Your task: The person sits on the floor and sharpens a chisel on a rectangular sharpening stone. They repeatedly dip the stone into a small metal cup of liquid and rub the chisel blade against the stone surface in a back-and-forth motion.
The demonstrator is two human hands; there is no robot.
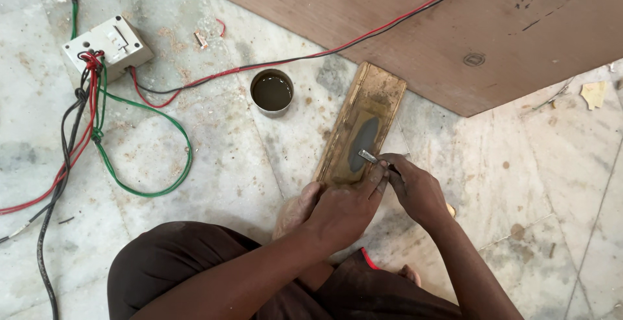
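Note:
A long brown sharpening stone (368,102) with a wet grey patch lies on the marble floor in front of me. A small metal blade (367,156) rests flat on the stone's near end. My right hand (415,187) grips the blade from the right. My left hand (342,206) lies beside it, its fingertips pressing down on the blade. One bare foot (295,211) holds the stone's near end.
A small round tin of dark liquid (272,90) stands left of the stone. A large plywood sheet (454,28) covers the floor at the back. A white switch box (107,46) with red, black and green wires (149,164) lies at the left.

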